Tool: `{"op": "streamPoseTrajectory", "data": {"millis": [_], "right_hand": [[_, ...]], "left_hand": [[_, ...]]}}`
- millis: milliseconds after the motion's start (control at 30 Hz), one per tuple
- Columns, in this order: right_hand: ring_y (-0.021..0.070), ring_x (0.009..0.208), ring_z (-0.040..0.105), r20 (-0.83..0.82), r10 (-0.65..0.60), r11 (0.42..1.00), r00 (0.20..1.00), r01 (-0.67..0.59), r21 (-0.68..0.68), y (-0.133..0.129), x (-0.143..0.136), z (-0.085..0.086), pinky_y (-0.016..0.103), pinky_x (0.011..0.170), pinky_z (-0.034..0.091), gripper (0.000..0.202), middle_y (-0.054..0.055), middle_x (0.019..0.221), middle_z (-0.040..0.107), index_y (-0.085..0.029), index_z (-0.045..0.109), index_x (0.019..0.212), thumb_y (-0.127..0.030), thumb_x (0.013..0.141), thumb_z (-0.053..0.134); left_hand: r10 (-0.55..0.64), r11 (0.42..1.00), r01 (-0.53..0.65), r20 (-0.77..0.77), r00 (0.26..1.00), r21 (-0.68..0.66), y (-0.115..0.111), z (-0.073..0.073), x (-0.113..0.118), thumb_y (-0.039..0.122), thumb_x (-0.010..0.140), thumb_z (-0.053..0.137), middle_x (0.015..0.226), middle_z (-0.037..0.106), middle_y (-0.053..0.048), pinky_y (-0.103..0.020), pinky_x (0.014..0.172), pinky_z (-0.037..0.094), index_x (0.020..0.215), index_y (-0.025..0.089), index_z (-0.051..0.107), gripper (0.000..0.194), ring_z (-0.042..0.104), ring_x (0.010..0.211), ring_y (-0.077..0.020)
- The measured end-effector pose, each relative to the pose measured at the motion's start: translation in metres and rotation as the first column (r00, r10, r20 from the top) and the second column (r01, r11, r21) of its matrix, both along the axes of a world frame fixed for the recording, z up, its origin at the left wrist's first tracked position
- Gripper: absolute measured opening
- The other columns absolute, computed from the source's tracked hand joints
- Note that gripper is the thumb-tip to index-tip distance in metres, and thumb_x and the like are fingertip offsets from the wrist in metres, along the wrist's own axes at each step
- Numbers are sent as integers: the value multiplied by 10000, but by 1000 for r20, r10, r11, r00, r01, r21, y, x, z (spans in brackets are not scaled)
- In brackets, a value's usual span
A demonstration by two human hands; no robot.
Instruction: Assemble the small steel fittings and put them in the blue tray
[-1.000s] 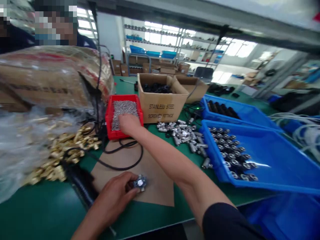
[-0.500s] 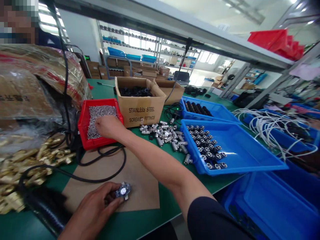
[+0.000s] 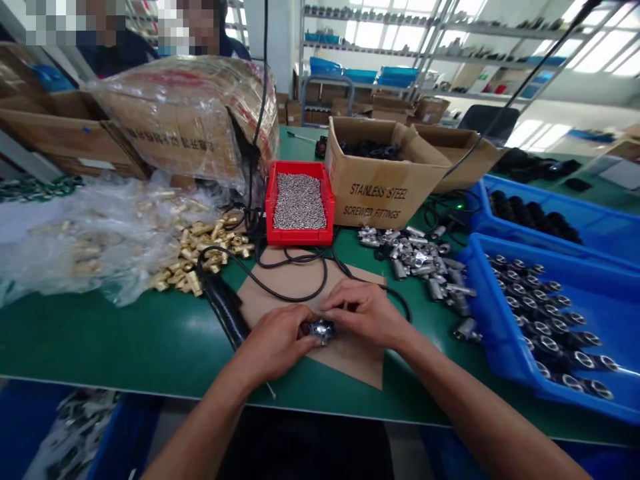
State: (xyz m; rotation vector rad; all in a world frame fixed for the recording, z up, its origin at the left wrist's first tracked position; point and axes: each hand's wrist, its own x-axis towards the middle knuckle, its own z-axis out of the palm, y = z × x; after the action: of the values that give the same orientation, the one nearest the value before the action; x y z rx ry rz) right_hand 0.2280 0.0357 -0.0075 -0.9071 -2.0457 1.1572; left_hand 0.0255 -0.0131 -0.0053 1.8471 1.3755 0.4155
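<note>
My left hand (image 3: 283, 337) is closed around the side of a small round metal part (image 3: 321, 329) above the brown cardboard sheet (image 3: 367, 360). My right hand (image 3: 363, 308) is at the part's upper right, its fingers pinched together; anything between the fingertips is too small to make out. Behind the hands, a red bin (image 3: 300, 237) holds many small silvery pieces. A black cylindrical tool (image 3: 226, 310) with a cable lies to the left of my left hand.
Brass fittings (image 3: 215, 243) lie at left by clear plastic. Silver fittings (image 3: 420, 257) are heaped at right, beside a blue tray (image 3: 500, 353) of black-and-silver parts. A cardboard box (image 3: 380, 193) stands behind. Two people are at the back left.
My right hand has come out of the red bin to the round part beside my left hand. The view has turned left, so the bins and boxes appear further right.
</note>
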Motion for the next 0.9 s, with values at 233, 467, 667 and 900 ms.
{"op": "streamPoseTrajectory", "data": {"millis": [233, 467, 667, 900], "right_hand": [[185, 955, 598, -1, 139, 986, 990, -139, -93, -1, -8, -13, 338, 877, 452, 65, 43, 924, 646, -203, 761, 776, -149, 742, 766], [192, 1056, 568, 9, 222, 965, 975, -219, -142, 0, -7, -14, 362, 963, 401, 71, 50, 1024, 655, -214, 761, 856, -209, 834, 694], [165, 907, 604, -60, 94, 937, 994, -109, -332, -10, -15, -22, 313, 844, 455, 41, 31, 942, 664, -182, 682, 849, -199, 812, 680], [128, 706, 547, -42, -105, 845, 994, 67, -531, -16, -30, -29, 241, 609, 426, 157, -6, 796, 618, -176, 555, 857, -145, 726, 635]], "left_hand": [[-4, 999, 6, -37, 999, 33, 1, -3, -1, 303, 805, 662, 843, 641, -2, -268, 664, 402, 882, 217, 627, 121, 584, 786, -187], [-11, 999, 12, -38, 999, 35, 0, -3, -2, 294, 798, 668, 802, 626, 14, -262, 637, 382, 830, 220, 605, 102, 567, 750, -176], [-20, 998, 22, -47, 999, 53, 1, -4, -3, 277, 793, 669, 826, 631, 5, -264, 647, 388, 848, 213, 605, 106, 570, 770, -180], [-8, 1000, 8, -13, 1000, 22, 1, -5, -3, 241, 790, 666, 856, 651, 7, -263, 666, 415, 895, 225, 639, 110, 587, 786, -176]]}}
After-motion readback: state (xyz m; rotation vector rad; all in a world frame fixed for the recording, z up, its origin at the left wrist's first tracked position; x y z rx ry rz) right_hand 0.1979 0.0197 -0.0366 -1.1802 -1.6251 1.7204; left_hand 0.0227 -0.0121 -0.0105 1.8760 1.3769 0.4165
